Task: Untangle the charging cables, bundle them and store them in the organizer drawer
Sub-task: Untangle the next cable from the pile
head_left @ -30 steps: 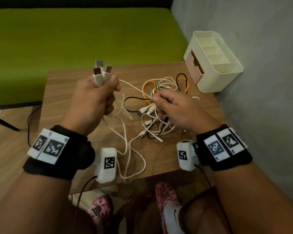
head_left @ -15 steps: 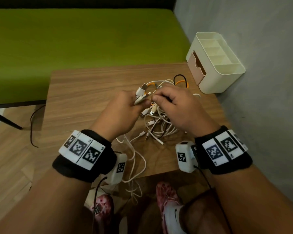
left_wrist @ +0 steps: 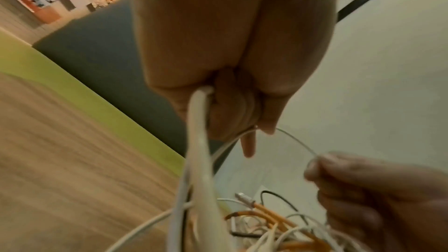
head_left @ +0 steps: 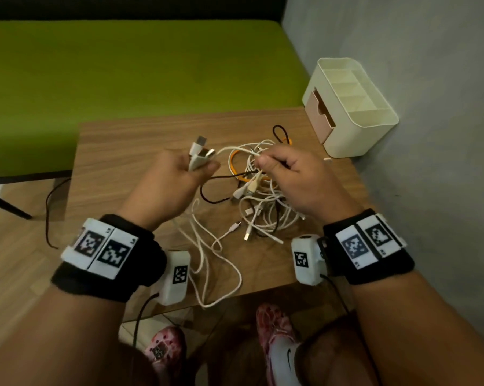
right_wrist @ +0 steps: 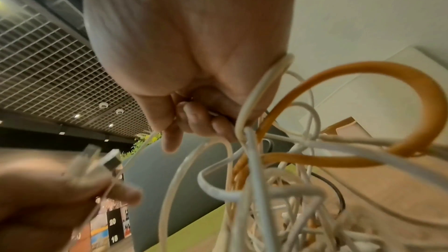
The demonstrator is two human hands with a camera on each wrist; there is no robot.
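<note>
A tangle of white, orange and black charging cables (head_left: pixel 263 196) lies on the wooden table (head_left: pixel 129 151). My left hand (head_left: pixel 179 174) grips a bunch of white USB plugs (head_left: pixel 200 156), their cables trailing down past the wrist (left_wrist: pixel 198 141). My right hand (head_left: pixel 288 174) pinches a thin white cable (head_left: pixel 236 150) that runs across to the left hand, above the tangle. In the right wrist view the orange cable (right_wrist: pixel 363 68) loops close under that hand. The cream organizer (head_left: pixel 355 118) stands at the table's far right corner, with its tan drawer (head_left: pixel 317 112) pulled partly out.
A green couch (head_left: pixel 123 73) runs behind the table. A grey wall (head_left: pixel 430 135) rises right beside the organizer. White cable loops (head_left: pixel 218 274) hang over the table's near edge. Feet in patterned shoes (head_left: pixel 274 335) show below.
My hands met over the tangle half a second ago. Now the left hand has drawn back to the left with the plugs, stretching a white cable between the two hands.
</note>
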